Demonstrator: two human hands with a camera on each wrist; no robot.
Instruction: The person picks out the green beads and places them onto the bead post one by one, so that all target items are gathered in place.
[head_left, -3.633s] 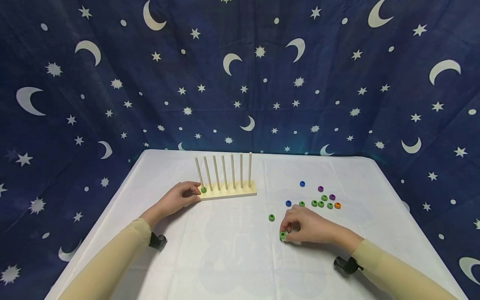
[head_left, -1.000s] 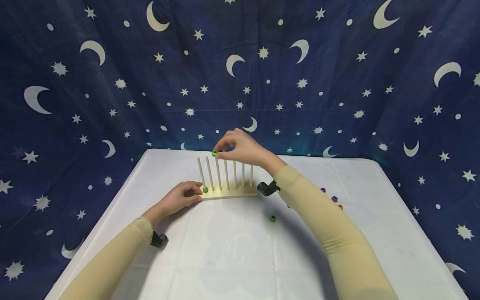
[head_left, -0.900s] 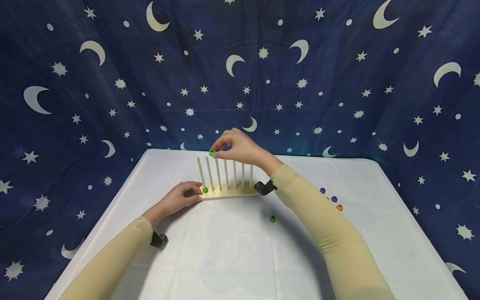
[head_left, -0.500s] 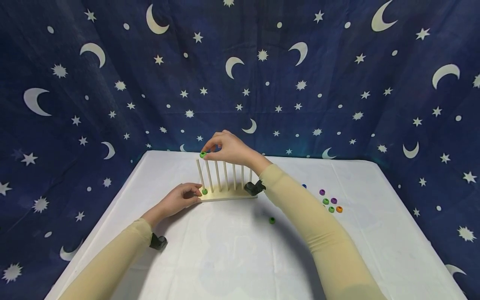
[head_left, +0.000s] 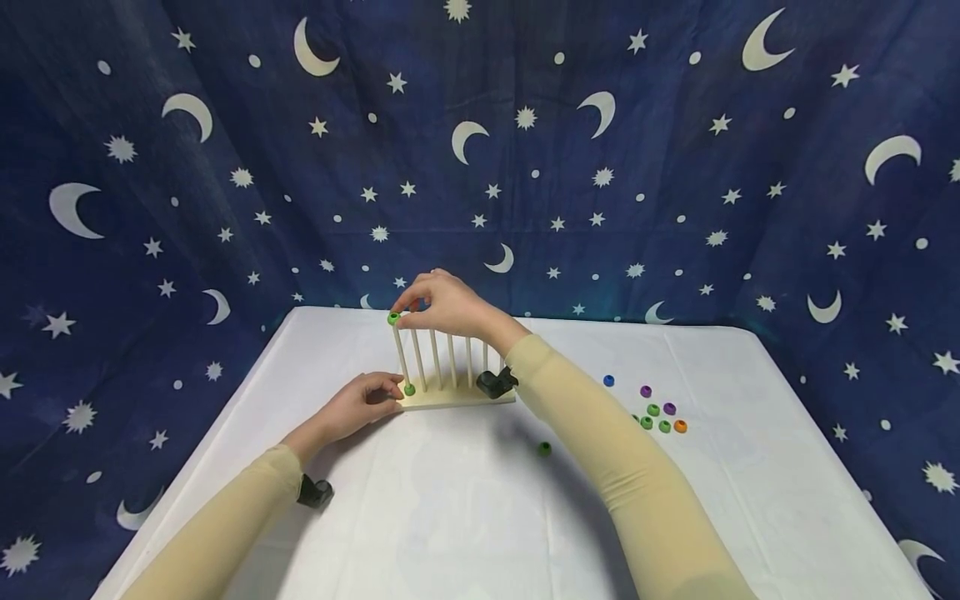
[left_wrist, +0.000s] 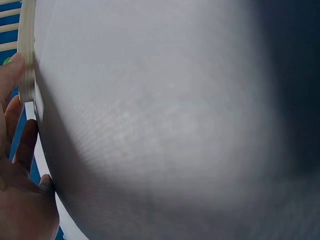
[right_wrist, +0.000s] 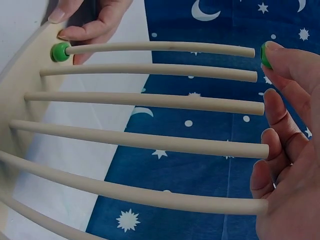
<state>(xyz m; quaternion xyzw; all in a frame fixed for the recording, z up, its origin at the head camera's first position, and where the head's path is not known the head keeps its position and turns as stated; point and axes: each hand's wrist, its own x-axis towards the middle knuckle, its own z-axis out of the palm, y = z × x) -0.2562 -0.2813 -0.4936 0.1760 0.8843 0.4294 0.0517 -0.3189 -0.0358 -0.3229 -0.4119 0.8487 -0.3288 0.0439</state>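
Note:
A pale wooden peg board [head_left: 459, 397] stands on the white table, its several upright pegs in a row. My left hand [head_left: 358, 407] grips the board's left end, thumb at the near edge and fingertips beside the foot of the leftmost peg. One green bead [head_left: 409, 390] sits at the bottom of that peg [right_wrist: 160, 46]. Between thumb and index finger, my right hand [head_left: 450, 307] pinches another green bead [right_wrist: 266, 56] right at the same peg's tip. The right wrist view shows its other fingers loosely curled near the neighbouring peg tips.
Right of the board lie loose beads: several green, purple ones [head_left: 646, 391], a blue one [head_left: 609, 381] and an orange one [head_left: 680, 427]. A single green bead [head_left: 544, 448] lies nearer, beside my right sleeve [head_left: 600, 442]. Behind the table hangs a dark blue star-and-moon cloth [head_left: 420, 167].
My right hand picked up a green bead from the table, carried it left over the pegs, then lowered it slightly to the leftmost peg's tip. The left hand stayed at the board.

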